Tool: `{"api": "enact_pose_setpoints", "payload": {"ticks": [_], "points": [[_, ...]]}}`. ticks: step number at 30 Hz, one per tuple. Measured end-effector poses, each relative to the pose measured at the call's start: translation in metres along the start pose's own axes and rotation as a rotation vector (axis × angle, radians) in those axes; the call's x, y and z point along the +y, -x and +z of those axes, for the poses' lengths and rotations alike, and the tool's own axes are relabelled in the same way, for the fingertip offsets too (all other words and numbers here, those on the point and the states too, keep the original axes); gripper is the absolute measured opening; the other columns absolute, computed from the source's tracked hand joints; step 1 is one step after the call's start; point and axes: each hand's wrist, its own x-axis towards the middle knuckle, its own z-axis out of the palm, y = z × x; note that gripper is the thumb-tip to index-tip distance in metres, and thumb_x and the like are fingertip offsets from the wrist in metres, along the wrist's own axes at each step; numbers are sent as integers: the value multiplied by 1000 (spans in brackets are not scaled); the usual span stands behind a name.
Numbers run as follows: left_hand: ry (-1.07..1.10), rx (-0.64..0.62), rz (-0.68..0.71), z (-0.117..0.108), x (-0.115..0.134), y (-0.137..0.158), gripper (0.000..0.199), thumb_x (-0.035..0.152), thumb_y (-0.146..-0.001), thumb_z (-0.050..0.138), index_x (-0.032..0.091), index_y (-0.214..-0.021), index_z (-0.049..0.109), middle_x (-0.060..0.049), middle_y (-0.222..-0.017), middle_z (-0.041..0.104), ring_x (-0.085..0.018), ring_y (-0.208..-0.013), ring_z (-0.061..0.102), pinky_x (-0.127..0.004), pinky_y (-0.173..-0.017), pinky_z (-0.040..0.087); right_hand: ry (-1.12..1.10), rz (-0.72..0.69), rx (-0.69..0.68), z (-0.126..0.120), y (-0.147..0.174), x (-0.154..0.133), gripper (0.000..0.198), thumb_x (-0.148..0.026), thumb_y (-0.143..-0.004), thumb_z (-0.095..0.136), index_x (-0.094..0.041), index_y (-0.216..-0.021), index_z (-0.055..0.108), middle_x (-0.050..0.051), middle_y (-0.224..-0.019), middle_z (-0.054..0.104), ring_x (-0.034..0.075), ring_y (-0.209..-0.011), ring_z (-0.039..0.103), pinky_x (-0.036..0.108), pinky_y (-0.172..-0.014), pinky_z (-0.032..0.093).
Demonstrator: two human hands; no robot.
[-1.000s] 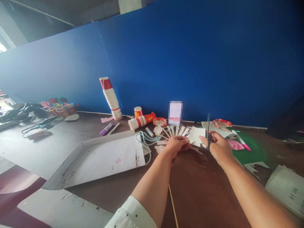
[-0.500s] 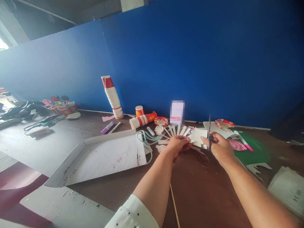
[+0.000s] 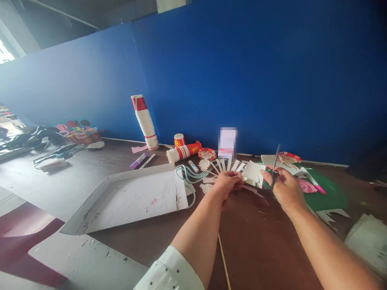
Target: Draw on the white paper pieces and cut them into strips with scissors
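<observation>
My left hand [image 3: 229,183] pinches a cut paper cup [image 3: 252,173], its wall slit into white strips [image 3: 229,165] that fan out above the fingers. A wider uncut piece of the white wall stretches to the right. My right hand [image 3: 286,187] is wrapped around a pair of scissors [image 3: 275,163], whose blades point upward just right of the paper. Blades and paper look slightly apart. Behind the strips lies a red-and-white cut-paper figure [image 3: 206,157].
A tall stack of paper cups [image 3: 145,125] leans near the blue partition [image 3: 242,72]. More cups [image 3: 184,152] lie on their side. A shallow white box lid [image 3: 127,197] is at left. Paper scraps [image 3: 331,215], a pink marker [image 3: 314,181] and a wooden stick [image 3: 223,262] are nearby.
My right hand and the scissors have moved a little right, away from the white paper, and the blades tilt more to the right. My left hand keeps its pinch. The view has shifted slightly.
</observation>
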Motion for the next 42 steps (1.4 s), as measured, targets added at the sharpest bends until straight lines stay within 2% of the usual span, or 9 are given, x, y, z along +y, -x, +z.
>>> {"api": "enact_pose_setpoints", "payload": {"ticks": [5,12,15,22,26,29,34,38,42], "points": [[2,1,32,-2,-1,-4,15,13,-79,80,13,-75,65,0,-68,61,-8,-63,58,-22,-66,50,-43,3,-92,-8,7,-23,46,-61,-67,81,-23,-90,69,2,-64,72,21,-57,67,34,-60,52],[-26,59,80,-3,2,-6,13,15,-80,78,14,-78,65,1,-72,61,-8,-65,58,-24,-69,49,149,102,-622,-25,20,-55,45,-58,-63,87,-21,-81,68,0,-58,69,15,-49,60,30,-56,48],[-42,77,94,-3,3,-6,14,20,-81,78,14,-79,65,1,-73,62,-9,-67,58,-24,-68,49,154,147,-723,-23,21,-55,47,-57,-56,91,-20,-74,67,-1,-55,66,13,-47,56,29,-55,46],[-51,99,93,-4,1,-8,14,19,-87,71,15,-75,64,0,-71,61,-10,-67,57,-25,-69,47,141,157,-699,-22,17,-47,48,-58,-56,91,-20,-75,69,0,-57,66,13,-48,57,29,-56,46],[-34,65,95,-4,3,-6,16,16,-86,70,15,-73,62,1,-69,60,-9,-65,57,-26,-71,48,-10,43,-247,-23,13,-44,48,-60,-64,84,-22,-91,74,1,-66,68,19,-63,66,33,-64,53],[-70,-19,99,-4,3,-4,17,13,-85,71,15,-71,61,1,-68,61,-10,-64,58,-27,-75,51,-159,-50,26,-24,4,-37,52,-54,-66,85,-29,-110,74,5,-89,74,28,-96,71,41,-84,58],[-284,-137,58,-4,-1,-4,13,6,-82,66,14,-73,63,1,-67,62,-10,-63,60,-27,-75,51,-202,-113,-2,-24,-7,-22,59,-45,-62,90,-31,-117,73,7,-118,74,33,-124,64,49,-103,54],[-459,-188,80,-5,0,-1,12,4,-76,69,15,-77,64,2,-66,61,-10,-62,57,-25,-68,47,-124,-133,-214,-23,-5,-19,58,-49,-59,91,-31,-111,74,5,-113,76,32,-118,67,51,-108,50],[-689,-208,203,-6,6,6,18,6,-71,69,15,-87,70,6,-64,52,-9,-60,47,-23,-63,38,-7,-156,-392,-20,-1,-17,53,-52,-62,88,-29,-109,75,6,-106,78,29,-102,72,44,-96,56]]}}
